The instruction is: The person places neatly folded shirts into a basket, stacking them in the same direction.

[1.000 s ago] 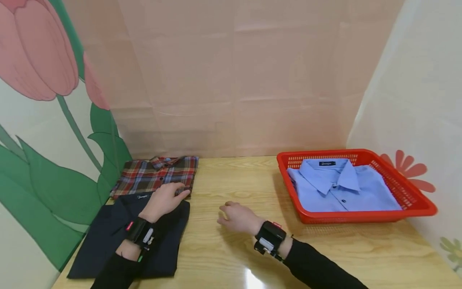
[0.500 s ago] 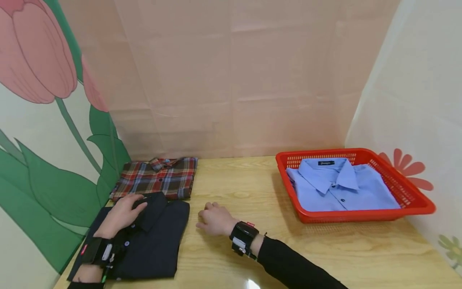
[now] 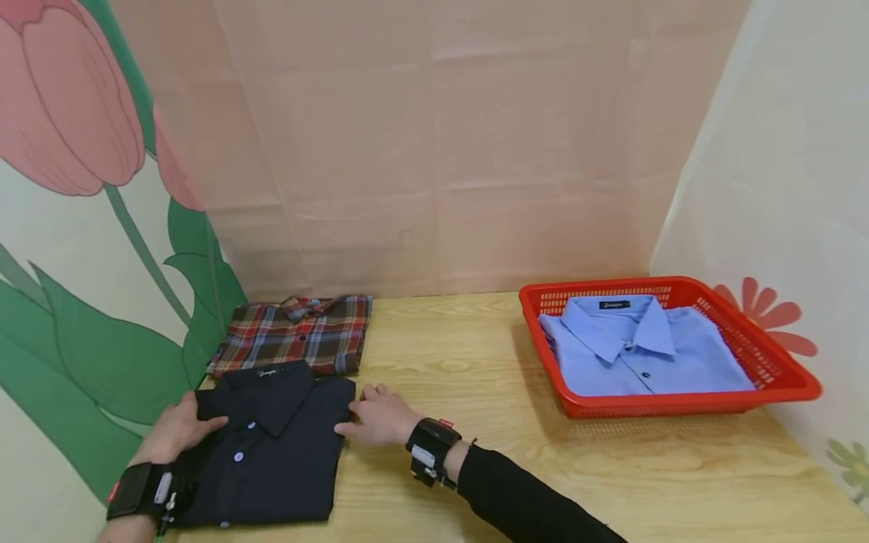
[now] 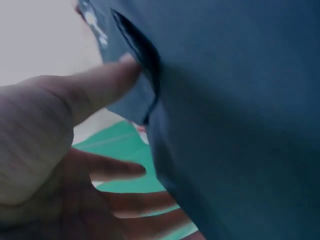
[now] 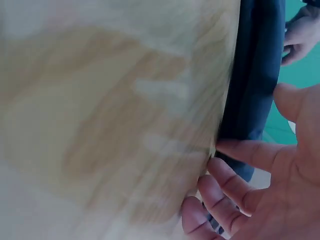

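A folded navy shirt [image 3: 271, 460] with its collar up top lies at the table's left front. My left hand [image 3: 178, 431] is at its left edge. In the left wrist view the thumb [image 4: 107, 85] touches the dark cloth while the straight fingers [image 4: 125, 167] spread beside the edge. On the opposite side, my right hand [image 3: 380, 418] reaches the shirt's right edge. The right wrist view shows its fingertips [image 5: 222, 170] at the bottom of the navy side [image 5: 252, 75], the thumb apart from them. Neither hand plainly pinches the cloth.
Behind the navy shirt lies a folded plaid shirt [image 3: 299, 335]. A red basket [image 3: 665, 406] at the right holds a folded light blue shirt [image 3: 645, 351]. Wood tabletop [image 3: 448, 339] stretches between them. Printed cloth walls [image 3: 434, 151] enclose the back and sides.
My left hand has moved from over the shirt's collar to its left edge. My right hand has come leftward to the right edge. The shirts and basket stay put.
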`<state>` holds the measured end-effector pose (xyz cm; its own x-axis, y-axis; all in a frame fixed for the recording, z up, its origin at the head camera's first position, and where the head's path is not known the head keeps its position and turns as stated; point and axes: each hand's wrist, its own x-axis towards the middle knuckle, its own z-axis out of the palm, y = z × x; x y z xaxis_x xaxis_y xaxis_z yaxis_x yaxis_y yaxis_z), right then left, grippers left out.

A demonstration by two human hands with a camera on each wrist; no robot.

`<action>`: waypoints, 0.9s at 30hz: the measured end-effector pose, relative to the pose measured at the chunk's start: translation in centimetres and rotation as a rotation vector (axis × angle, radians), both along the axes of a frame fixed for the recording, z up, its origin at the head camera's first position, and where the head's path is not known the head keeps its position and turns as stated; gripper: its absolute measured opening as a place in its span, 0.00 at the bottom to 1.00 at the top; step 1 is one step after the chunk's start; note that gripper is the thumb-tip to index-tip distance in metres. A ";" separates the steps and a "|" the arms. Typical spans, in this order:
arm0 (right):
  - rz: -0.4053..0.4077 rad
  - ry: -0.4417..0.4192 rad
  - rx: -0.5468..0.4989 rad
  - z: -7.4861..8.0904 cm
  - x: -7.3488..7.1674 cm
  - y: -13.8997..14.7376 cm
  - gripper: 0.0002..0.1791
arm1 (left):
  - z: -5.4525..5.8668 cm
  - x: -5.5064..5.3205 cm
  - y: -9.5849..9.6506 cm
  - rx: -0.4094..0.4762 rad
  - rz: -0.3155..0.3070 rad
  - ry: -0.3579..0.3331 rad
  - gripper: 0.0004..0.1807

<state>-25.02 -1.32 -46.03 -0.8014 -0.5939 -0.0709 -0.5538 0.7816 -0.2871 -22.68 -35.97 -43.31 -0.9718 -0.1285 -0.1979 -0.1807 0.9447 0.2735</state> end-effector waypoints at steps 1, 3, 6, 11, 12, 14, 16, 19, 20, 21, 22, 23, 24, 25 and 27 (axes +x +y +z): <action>-0.006 -0.012 -0.011 0.0 0.1 -0.2 0.34 | 0.1 0.0 -0.1 0.000 0.021 -0.026 0.56; -0.015 -0.017 -0.028 0.0 0.2 -0.5 0.35 | 0.2 0.1 -0.1 -0.001 0.049 -0.063 0.60; -0.034 -0.017 -0.054 -0.2 0.5 -1.0 0.38 | 0.4 0.2 0.0 -0.006 0.057 -0.083 0.60; -0.069 -0.013 -0.070 -0.3 0.8 -1.5 0.41 | 0.5 0.2 0.2 -0.009 0.097 -0.081 0.52; -0.074 -0.014 -0.074 -0.3 0.9 -1.6 0.41 | 0.5 0.2 0.3 -0.015 0.107 -0.085 0.51; -0.082 -0.020 -0.080 -0.3 0.9 -1.8 0.41 | 0.5 0.0 0.4 -0.028 0.120 -0.095 0.48; -0.083 -0.027 -0.084 -0.3 0.9 -2.0 0.42 | 0.4 -0.2 0.5 -0.040 0.123 -0.107 0.49; -0.087 -0.048 -0.101 -0.3 1.0 -2.5 0.43 | 0.2 -0.4 0.7 -0.052 0.110 -0.130 0.54; -0.091 -0.062 -0.118 -0.3 1.1 -2.7 0.43 | 0.2 -0.5 0.7 -0.056 0.102 -0.136 0.55; -0.100 -0.083 -0.139 -0.2 1.2 -2.8 0.44 | 0.1 -0.5 0.7 -0.061 0.095 -0.142 0.56; -0.111 -0.103 -0.166 -0.1 1.3 -3.0 0.45 | 0.1 -0.5 0.7 -0.065 0.087 -0.144 0.57; -0.125 -0.125 -0.193 0.0 1.4 -3.2 0.46 | 0.0 -0.5 0.7 -0.063 0.080 -0.148 0.57; -0.144 -0.154 -0.227 0.1 1.5 -3.4 0.47 | 0.0 -0.5 0.7 -0.057 0.078 -0.154 0.57; -0.162 -0.181 -0.260 0.1 1.6 -3.6 0.48 | 0.0 -0.5 0.8 -0.051 0.072 -0.156 0.56; -0.209 -0.228 -0.322 0.1 1.7 -4.0 0.49 | -0.2 -0.4 0.7 -0.029 0.064 -0.168 0.55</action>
<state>-23.29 -5.28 -45.94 -0.8921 -0.4411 -0.0982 -0.2871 0.7210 -0.6306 -23.11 -35.22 -43.49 -0.9150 -0.1967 -0.3524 -0.2813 0.9370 0.2072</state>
